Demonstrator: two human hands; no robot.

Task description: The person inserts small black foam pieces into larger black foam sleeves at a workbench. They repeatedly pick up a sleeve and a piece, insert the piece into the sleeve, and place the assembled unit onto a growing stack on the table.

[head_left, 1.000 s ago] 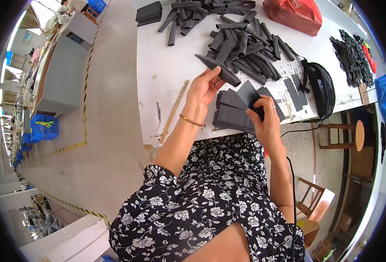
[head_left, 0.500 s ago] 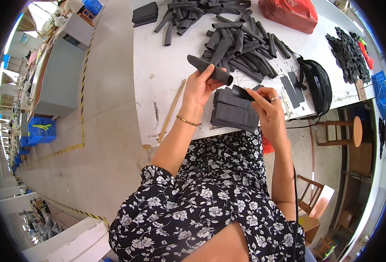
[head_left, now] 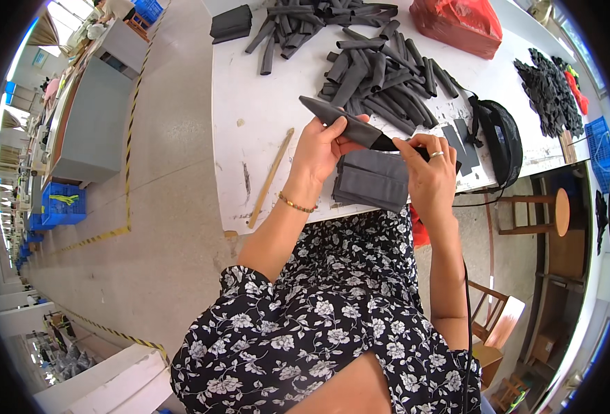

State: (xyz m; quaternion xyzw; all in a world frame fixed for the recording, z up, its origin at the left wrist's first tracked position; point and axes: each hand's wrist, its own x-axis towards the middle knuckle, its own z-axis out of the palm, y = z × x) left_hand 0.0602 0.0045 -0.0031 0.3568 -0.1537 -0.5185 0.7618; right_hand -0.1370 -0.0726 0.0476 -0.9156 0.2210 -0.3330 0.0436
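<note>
My left hand (head_left: 319, 148) is closed around a dark grey fabric tube (head_left: 357, 131), thumb on top, above the white table. My right hand (head_left: 429, 169) grips a thin black piece (head_left: 386, 143), whose tip meets the tube's right end and seems to go inside it. What this piece is, I cannot make out, since my fingers cover much of it. Below both hands lies a stack of flat dark grey fabric pieces (head_left: 374, 183) at the table's near edge. A large heap of similar rolled tubes (head_left: 381, 72) lies just beyond my hands.
A wooden stick (head_left: 272, 178) lies left of my forearm. Farther off are a folded dark stack (head_left: 230, 24), a red plastic bag (head_left: 457, 26) and a pile of dark scraps (head_left: 550, 93). At right sit a black bag (head_left: 499, 141) with a strap and a wooden stool (head_left: 561, 212).
My right hand has moved the black piece up to the tube's end, where its tip now seems to enter. The tube has shifted slightly right and its far end looks flatter.
</note>
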